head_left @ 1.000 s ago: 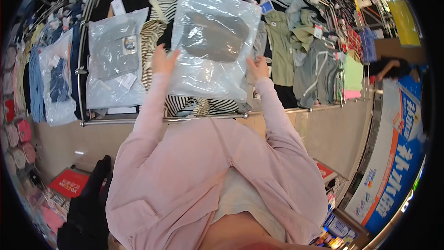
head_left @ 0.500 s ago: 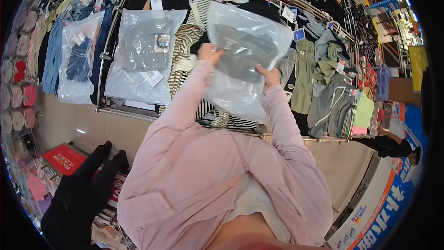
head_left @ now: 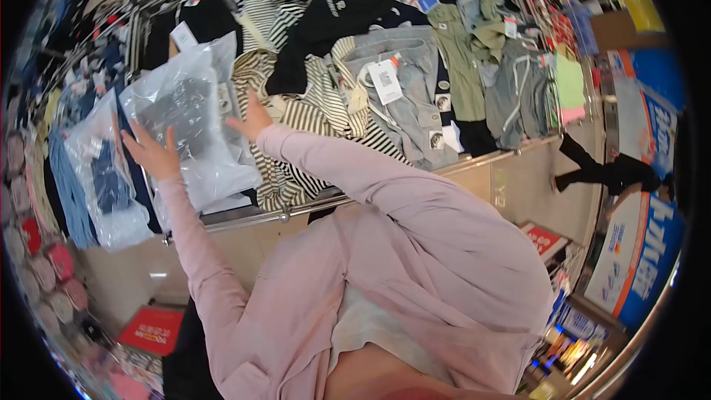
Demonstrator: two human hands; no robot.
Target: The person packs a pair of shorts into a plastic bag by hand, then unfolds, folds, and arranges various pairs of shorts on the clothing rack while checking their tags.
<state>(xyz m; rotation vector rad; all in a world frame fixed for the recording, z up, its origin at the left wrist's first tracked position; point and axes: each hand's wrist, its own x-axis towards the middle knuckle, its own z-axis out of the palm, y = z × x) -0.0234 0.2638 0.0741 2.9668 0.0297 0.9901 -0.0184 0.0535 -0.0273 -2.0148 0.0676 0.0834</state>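
A clear plastic garment bag (head_left: 194, 145) with a dark folded garment inside lies on the clothes rack, left of centre. Over its left edge my left hand (head_left: 153, 151) is open, fingers spread. My right hand (head_left: 254, 118) is open beside the bag's right edge, above a striped garment (head_left: 285, 170); whether it touches either I cannot tell. Another plastic bag (head_left: 111, 185), with blue denim inside, lies just left of my left hand.
Grey jeans (head_left: 400, 78) with a white tag, a black garment (head_left: 333, 18) and green trousers (head_left: 459, 67) lie to the right. A metal rail (head_left: 285, 215) edges the rack. A person in dark clothes (head_left: 615, 172) is at the far right.
Both hands have moved left and let go of the bag they held, which now lies on the rack over the other bag. The grey jeans are now uncovered. My view has shifted.
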